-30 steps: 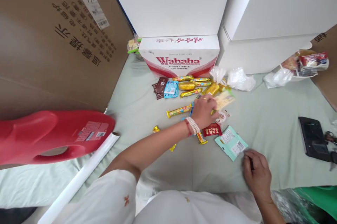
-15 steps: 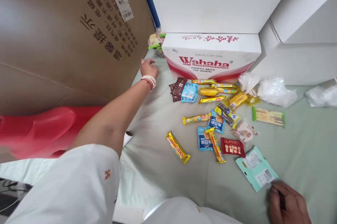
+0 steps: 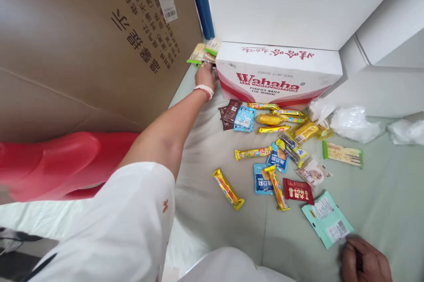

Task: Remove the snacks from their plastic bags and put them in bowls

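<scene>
From far I see green-edged packets (image 3: pixel 198 54) toward the far-left corner of the surface (image 3: pixel 200 202) — likely light, slippery, brittle; best pinched by an edge. The left hand (image 3: pixel 206 75) is at them — grip I cannot tell. The right hand (image 3: pixel 366 260) curls loosely beside the teal pouch (image 3: pixel 327 219).

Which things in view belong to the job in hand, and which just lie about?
Likely the job:
green-edged packs, at the left hand
teal packet, by the right hand
other loose snack packets

Probably lying about:
red jug
Wahaha box
cardboard box
blue cylinder
crumpled plastic
</scene>
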Demonstrator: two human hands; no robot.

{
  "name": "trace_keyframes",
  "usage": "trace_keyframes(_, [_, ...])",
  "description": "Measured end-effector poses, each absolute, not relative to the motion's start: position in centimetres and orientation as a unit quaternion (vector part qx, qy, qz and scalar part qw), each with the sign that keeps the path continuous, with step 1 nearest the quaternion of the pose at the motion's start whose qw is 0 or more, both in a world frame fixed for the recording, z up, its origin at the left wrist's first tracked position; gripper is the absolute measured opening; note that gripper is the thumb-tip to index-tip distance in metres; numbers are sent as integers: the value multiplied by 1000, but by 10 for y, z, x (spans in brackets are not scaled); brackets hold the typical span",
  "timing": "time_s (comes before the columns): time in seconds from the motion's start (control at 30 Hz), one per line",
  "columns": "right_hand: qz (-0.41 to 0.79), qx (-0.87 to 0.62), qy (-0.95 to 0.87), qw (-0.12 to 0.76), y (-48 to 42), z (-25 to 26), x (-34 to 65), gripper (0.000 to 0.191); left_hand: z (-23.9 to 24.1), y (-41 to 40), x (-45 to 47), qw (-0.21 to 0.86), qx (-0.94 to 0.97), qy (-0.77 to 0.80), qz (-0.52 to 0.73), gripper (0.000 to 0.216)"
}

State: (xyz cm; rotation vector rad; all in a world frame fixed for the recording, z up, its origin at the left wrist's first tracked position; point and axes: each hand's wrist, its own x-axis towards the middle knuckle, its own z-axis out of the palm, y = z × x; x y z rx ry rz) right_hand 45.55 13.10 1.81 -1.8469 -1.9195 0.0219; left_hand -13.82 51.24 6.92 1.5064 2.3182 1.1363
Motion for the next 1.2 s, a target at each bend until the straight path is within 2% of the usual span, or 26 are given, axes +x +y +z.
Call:
trace_keyframes(0.07, [-22,-658,-717,231,133,16,458,26,70,479,-134,68,504,787,350,35])
trace_keyframes(0.17, [-29,-645,-723,244,136,15,457,26,70,421,-119,42,505,798,327,13])
trace_keyframes(0.23, [-14,-642,-721,261,137,14,454,24,69,382,-103,35,502,801,323,11])
trace_keyframes(0.43, [87,-641,-709,283,137,17,452,25,67,276,-44,41,528,789,311,28])
trace_keyframes(0.6, [257,-662,-669,220,182,57,472,39,81,197,11,130,581,725,346,46])
trace_keyframes(0.7, [221,-708,-639,205,255,84,481,36,92,156,35,146,605,694,361,52])
trace_keyframes(0.8, [133,-750,-589,272,344,94,474,23,94,124,45,151,631,666,369,38])
trace_keyframes(0.83, [119,-756,-578,284,371,93,469,28,92,116,45,151,640,657,368,32])
trace_keyframes(0.9, [127,-754,-576,289,413,88,457,38,89,101,40,145,657,646,360,23])
trace_keyframes(0.97, [144,-750,-578,287,434,82,449,28,86,87,31,145,660,647,355,21])
trace_keyframes(1.03, [147,-751,-575,290,436,79,445,14,86,73,24,158,637,661,363,21])
trace_keyframes(1.1, [152,-744,-567,319,418,78,442,14,87,62,21,193,593,684,378,21])
trace_keyframes(1.2, [225,-696,-525,436,354,78,424,19,89,58,31,303,513,694,405,26])
